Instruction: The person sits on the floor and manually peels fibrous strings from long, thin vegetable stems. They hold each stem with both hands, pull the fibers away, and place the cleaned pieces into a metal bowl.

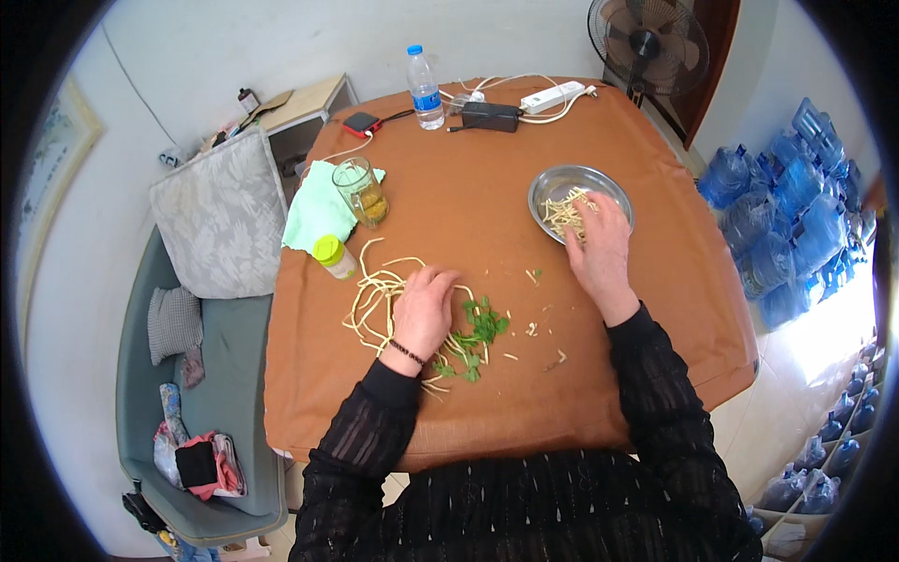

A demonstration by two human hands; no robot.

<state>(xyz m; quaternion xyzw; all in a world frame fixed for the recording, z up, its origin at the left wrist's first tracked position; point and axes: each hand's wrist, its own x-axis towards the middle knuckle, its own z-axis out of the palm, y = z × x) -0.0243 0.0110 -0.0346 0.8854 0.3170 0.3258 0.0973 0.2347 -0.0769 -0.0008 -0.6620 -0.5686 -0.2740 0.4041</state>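
Observation:
My left hand (424, 309), with a beaded bracelet at the wrist, rests over a loose heap of long, thin, pale stalks (367, 307). Its fingers curl down onto some of them, and the fingertips are partly hidden. Green leaves (485, 323) lie just right of that hand. My right hand (599, 245) reaches into a round metal bowl (621, 186) holding short pieces of pale stalk (562, 214). Thumb and fingers are apart there, touching the pieces.
Small scraps (533, 329) lie between my hands. On the left are a lime-lidded jar (334, 257), a glass mug (360, 191) and a mint cloth (314, 208). A water bottle (425, 89), black adapter (490, 116) and power strip (552, 96) stand at the far edge.

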